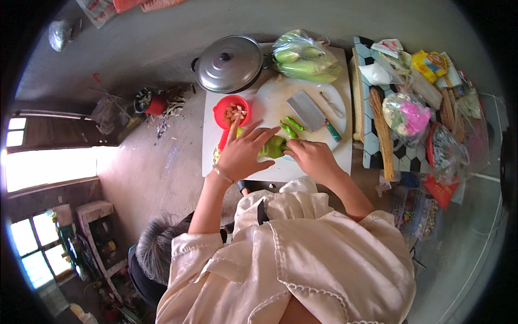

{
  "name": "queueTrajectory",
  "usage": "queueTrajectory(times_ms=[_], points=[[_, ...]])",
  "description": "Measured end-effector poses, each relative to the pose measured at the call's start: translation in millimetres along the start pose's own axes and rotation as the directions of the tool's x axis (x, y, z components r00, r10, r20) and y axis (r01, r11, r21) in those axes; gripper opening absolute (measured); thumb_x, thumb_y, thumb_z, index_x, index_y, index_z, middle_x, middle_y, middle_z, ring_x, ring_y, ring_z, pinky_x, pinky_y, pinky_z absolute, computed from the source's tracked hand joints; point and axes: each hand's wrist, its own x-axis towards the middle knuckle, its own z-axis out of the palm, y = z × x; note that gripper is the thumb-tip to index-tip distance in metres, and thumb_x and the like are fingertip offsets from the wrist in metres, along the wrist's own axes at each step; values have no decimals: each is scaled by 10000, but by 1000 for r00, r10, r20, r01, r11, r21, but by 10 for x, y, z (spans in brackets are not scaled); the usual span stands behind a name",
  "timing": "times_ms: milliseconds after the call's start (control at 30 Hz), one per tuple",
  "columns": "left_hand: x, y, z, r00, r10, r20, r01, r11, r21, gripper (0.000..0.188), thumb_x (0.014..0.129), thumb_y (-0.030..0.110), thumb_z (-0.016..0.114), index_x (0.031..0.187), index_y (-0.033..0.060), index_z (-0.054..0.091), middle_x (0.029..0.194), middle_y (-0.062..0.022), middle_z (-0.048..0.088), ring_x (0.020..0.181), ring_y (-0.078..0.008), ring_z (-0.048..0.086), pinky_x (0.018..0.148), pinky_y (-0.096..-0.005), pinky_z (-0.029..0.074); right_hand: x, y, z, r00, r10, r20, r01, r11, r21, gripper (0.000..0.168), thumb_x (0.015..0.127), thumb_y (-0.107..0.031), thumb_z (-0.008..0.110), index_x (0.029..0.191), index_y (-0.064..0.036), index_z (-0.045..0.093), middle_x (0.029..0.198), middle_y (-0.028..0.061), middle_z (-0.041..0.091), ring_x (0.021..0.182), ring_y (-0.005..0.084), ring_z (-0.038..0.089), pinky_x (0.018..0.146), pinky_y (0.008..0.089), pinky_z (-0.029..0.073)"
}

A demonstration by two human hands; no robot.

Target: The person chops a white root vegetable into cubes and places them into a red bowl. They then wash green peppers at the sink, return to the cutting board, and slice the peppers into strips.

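My right hand [313,157] pinches the stem end of a green bell pepper [272,148] at the near edge of a round white cutting board [275,97]. Fingers spread, my left hand [245,156] hovers at the pepper's left side; whether it touches is unclear. Partly under the left hand is the handle of a red plastic strainer or scoop [216,111], with cut pale and brownish pieces [234,113] inside. Two slim green chili peppers [292,126] lie on the board beside a cleaver [308,110] with a green handle. A peeler [332,104] rests further right.
A lidded metal pot [230,62] and a plastic bag of corn [305,58] stand at the white table's [259,175] far side. Right is a crowded tile-patterned stand [370,150] with a straw brush [382,133]. A grey-haired person [156,247] is close at lower left. A red bucket [156,104] sits on the floor.
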Motion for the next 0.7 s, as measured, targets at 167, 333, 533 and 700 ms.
queueTrajectory(times_ms=[167, 333, 533, 700], points=[[19, -12, -18, 999, -3, 44, 10, 986, -168, 351, 673, 206, 711, 979, 107, 572, 969, -64, 575, 872, -278, 601, 754, -382, 488, -23, -411, -160, 992, 101, 78, -98, 995, -31, 216, 883, -251, 578, 857, -54, 495, 643, 97, 580, 597, 279, 605, 500, 381, 465], [-134, 19, -61, 993, 23, -115, -37, 992, -121, 249, 667, 146, 657, 893, 92, 570, 842, -40, 597, 792, -254, 608, 662, -366, 494, 77, -607, -258, 963, 184, 197, -201, 977, 70, 231, 895, -253, 561, 839, -33, 516, 605, 142, 576, 583, 323, 595, 520, 415, 459], [-247, 68, -270, 978, 108, -179, -118, 992, -45, 246, 663, 138, 645, 889, 92, 559, 770, -41, 601, 724, -236, 611, 577, -361, 490, 217, -883, -443, 956, 208, 207, -255, 939, 233, 279, 841, -237, 632, 709, 3, 579, 620, 177, 592, 592, 357, 580, 574, 442, 445], [-363, 191, -349, 995, 35, -88, -33, 999, 23, 225, 660, 139, 621, 855, 73, 531, 754, -61, 601, 666, -248, 615, 541, -367, 486, 294, -946, -422, 959, 158, 237, -197, 969, 151, 202, 778, -166, 631, 683, 10, 597, 608, 196, 576, 585, 371, 573, 574, 431, 451]])
